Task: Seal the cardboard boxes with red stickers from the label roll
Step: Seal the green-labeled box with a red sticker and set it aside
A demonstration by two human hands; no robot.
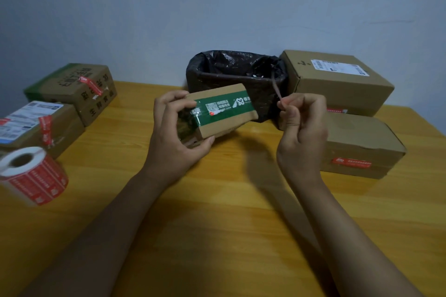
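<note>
Currently my left hand [176, 137] grips the small box [217, 113], long axis pointing right toward my right hand [301, 128], which pinches a sticker strip [276, 88].

Label roll [31, 176] blurred, print unreadable; strip pinched in right hand [301, 125] motion-smeared, colour indeterminate; bin [241, 67] contents hidden.

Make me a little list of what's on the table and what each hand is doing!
left hand: grips small box with green tape, lifted off the table
right hand: pinches a thin strip
label roll: near left, red stickers
left boxes: two, red stickers on
right boxes: two
bin: black bag, behind the held box
table: wooden
</note>
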